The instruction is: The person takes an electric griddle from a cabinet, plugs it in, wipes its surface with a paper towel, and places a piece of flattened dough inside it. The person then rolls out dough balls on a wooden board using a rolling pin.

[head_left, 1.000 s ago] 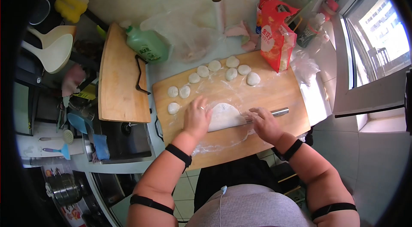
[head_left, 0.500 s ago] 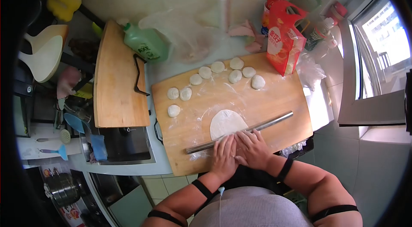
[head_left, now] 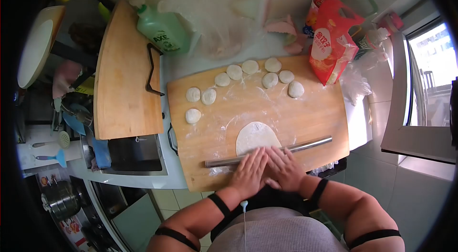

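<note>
A steel rolling pin [head_left: 312, 144] lies slantwise across the lower part of a floured wooden board [head_left: 305, 113]. Under its middle is the near edge of a flat, rounded sheet of dough [head_left: 256, 138]. My left hand [head_left: 248, 172] rests flat on the pin, fingers stretched forward. Beside it, my right hand [head_left: 286, 170] also lies flat over the pin, its fingers extended and angled toward the left hand. Both palms cover the pin's middle. Several small dough rounds [head_left: 270, 80] sit along the far side of the board, with one round [head_left: 192, 116] at the left.
A red flour bag [head_left: 331, 42] stands on the board's far right corner. Behind the board are a green AXE bottle [head_left: 164, 32] and clear plastic wrapping [head_left: 224, 35]. Left stands another wooden board [head_left: 126, 75] near the sink [head_left: 136, 154]. An open window [head_left: 424, 85] is at the right.
The view has shifted slightly. Both hands stay on the rolling pin, which has turned a little. My right thumb now lies lower and farther from my left hand.
</note>
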`<state>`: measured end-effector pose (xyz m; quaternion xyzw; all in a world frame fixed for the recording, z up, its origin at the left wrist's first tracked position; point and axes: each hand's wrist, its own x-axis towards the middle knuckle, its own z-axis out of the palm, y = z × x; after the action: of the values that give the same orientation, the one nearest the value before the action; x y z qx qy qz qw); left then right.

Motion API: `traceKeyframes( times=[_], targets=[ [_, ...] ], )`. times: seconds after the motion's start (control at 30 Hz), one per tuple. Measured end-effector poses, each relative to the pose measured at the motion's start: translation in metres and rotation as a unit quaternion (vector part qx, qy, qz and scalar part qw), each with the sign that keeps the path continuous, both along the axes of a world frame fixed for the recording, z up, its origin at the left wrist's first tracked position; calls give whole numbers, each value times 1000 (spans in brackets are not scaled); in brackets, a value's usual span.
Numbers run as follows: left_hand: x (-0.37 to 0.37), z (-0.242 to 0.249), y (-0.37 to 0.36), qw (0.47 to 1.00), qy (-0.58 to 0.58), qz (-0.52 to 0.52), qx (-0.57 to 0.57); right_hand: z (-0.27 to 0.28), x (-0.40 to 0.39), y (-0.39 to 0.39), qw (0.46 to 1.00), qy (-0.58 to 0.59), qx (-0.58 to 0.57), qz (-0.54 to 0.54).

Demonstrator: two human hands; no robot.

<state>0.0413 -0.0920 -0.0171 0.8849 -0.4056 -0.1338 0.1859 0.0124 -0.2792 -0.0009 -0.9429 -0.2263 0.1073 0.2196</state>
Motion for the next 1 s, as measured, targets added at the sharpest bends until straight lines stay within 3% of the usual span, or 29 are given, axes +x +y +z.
traceKeyframes(
  times=[0.07, 0.13, 0.23, 0.37, 0.43, 0.5, 0.57, 0.63, 0.7, 0.73, 0.8, 0.93, 1.0],
  targets=[
    [40, -9, -13, 997, -61, 15, 50, -31, 35, 2, 988, -142, 36, -48],
    [94, -5, -28, 992, -86, 87, 27, -22, 90, 4, 988, -112, -79, -73],
    [112, -4, -34, 986, -86, 146, -11, -22, 118, 4, 983, -125, -85, -102],
    [18, 0, -8, 997, -38, 8, 73, -19, 17, -4, 996, -88, -9, -4],
    [-12, 14, 2, 999, 27, -14, 28, 9, -10, -6, 998, 51, -23, 32],
    [-3, 4, 2, 999, -24, -28, 21, -1, -6, -8, 999, 13, -32, 36],
    [45, -12, -9, 993, -110, -5, 51, -35, 38, -7, 985, -171, 3, -19],
    [104, -16, -22, 983, -132, 119, 37, -12, 97, -8, 991, -112, -62, -33],
    [122, 25, -18, 980, -126, 151, -3, -16, 118, -16, 992, -126, -11, -28],
    [121, 39, -11, 978, -104, 178, -36, -20, 115, -18, 991, -122, 44, -26],
    [86, 43, 19, 977, -65, 202, -30, -18, 105, -18, 992, -113, 45, -22],
    [10, 12, 99, 968, -6, 226, 112, -31, 96, -25, 990, -127, 52, -43],
    [0, 5, 119, 970, -9, 214, 118, -26, 86, -30, 990, -106, 63, -69]
  ],
)
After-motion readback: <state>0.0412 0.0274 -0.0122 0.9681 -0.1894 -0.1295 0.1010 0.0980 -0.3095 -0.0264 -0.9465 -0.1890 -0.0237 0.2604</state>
